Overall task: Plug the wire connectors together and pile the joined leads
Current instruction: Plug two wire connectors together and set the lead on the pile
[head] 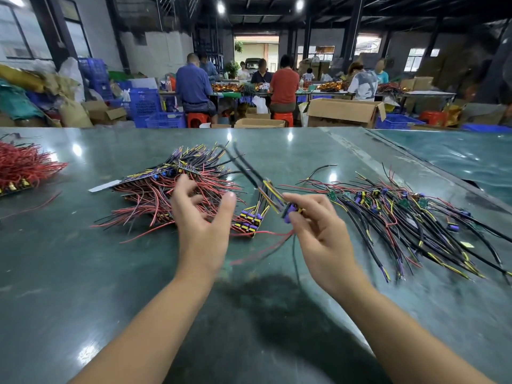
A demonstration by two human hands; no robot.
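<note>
My right hand point(318, 228) pinches a purple and yellow connector point(291, 210) between thumb and fingers, held above the table. Black, yellow and red wires trail from it, up toward the back and down toward me. My left hand point(203, 217) hovers beside it with fingers spread and relaxed, holding nothing. Behind my left hand lies a heap of red and black leads point(166, 189). A small stack of connectors point(249, 221) rests between my hands. To the right spreads a pile of black and yellow leads with purple connectors point(401, 214).
The green table point(110, 273) stretches wide. A bundle of red wires point(25, 167) lies at the far left edge. Beyond the table sit several people at benches, with cardboard boxes point(343, 112) and blue crates point(155, 109) on the floor.
</note>
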